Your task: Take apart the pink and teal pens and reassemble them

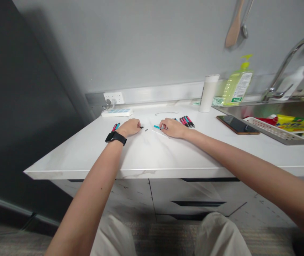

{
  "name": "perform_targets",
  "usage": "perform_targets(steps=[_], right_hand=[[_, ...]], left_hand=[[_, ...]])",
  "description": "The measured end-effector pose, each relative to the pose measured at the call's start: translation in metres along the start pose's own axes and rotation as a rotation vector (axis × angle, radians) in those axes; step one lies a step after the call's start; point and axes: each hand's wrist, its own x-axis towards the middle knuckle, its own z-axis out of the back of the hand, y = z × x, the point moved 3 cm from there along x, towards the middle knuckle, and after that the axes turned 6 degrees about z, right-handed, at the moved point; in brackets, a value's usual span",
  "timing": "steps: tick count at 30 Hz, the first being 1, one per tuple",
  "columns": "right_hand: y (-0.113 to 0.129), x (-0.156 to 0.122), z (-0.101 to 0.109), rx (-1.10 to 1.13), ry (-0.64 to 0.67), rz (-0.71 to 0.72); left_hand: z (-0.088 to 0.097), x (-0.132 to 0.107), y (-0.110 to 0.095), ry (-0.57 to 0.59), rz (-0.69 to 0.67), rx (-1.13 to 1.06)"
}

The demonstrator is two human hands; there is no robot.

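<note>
My left hand (130,127), wearing a black watch, rests on the white countertop with its fingers pinched. A small black pen part (141,127) sticks out from its fingertips. Beside it on the counter lies a small dark piece (146,130). My right hand (175,127) is closed at the fingertips around a blue pen barrel (156,127), which points left; the fingers hide its other end. Just under that hand lies a thin whitish strip (159,133). Several red and blue pens (187,122) lie past my right hand, and more pens (116,126) are behind my left wrist.
A white power strip (117,112) lies at the back left. To the right are a white cylinder (209,93), a soap bottle (237,85), a phone (237,124) and a sink with a tap (288,64). The counter's front edge (152,173) runs below my forearms.
</note>
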Motion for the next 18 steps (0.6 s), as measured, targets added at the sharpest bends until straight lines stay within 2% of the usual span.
perform_targets(steps=[3,11,15,18], right_hand=[[0.0,0.0,0.001,-0.004,0.009,-0.004],[0.006,-0.002,0.005,-0.042,0.068,-0.042],[0.006,-0.002,0.005,-0.031,0.026,-0.017],[0.009,-0.003,0.008,-0.003,-0.012,-0.018]], left_hand=[[0.001,-0.002,-0.004,0.001,-0.001,-0.05],[-0.001,-0.007,-0.023,0.099,0.023,-0.239],[-0.002,-0.01,-0.029,0.133,-0.009,-0.343],[-0.002,-0.01,-0.029,0.111,-0.003,-0.336]])
